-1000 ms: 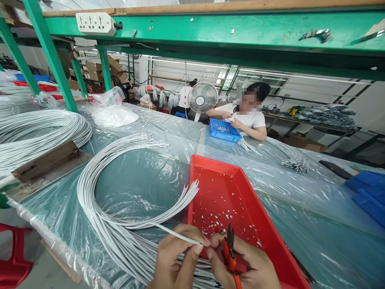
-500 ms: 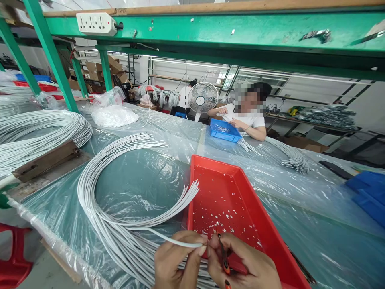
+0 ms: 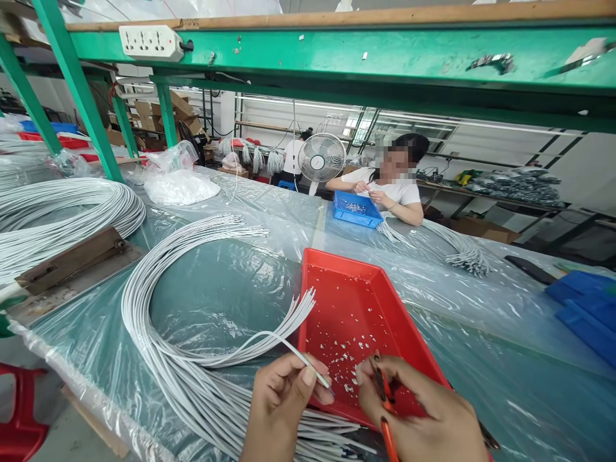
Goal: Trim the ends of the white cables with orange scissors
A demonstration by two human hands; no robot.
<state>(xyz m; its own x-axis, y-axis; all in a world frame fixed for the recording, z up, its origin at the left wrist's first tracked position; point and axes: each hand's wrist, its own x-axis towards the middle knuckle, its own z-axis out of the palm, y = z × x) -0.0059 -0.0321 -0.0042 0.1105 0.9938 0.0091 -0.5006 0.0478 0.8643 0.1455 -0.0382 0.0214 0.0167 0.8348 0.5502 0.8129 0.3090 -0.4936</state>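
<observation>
Two bare hands worked at the near end of a shallow red plastic tray [image 3: 404, 321], apart from each other. The left hand [image 3: 289, 401], over the tray's near left corner, was pinched, thumb against fingers, on a single thin white cable [image 3: 296, 351] close to its end; the tip's detail was too small to make out. The right hand [image 3: 428, 410], over the tray's near right part, was curled around a pair of orange-handled pliers with dark metal jaws [image 3: 389, 437]; whether those jaws stood apart could not be told.

Many small white scraps [image 3: 342, 346] lay inside the tray. Left of it, a curved bundle of slim white cables [image 3: 139, 321] rested on clear plastic sheeting [image 3: 216, 282] over a green tabletop, some ends touching the tray's left rim, others running past its near side. Farther left lay a larger coil of white cable [image 3: 110, 199]. Beyond the tray, a co-worker in a white top [image 3: 408, 192] sat behind a small blue plastic tray [image 3: 359, 219].
</observation>
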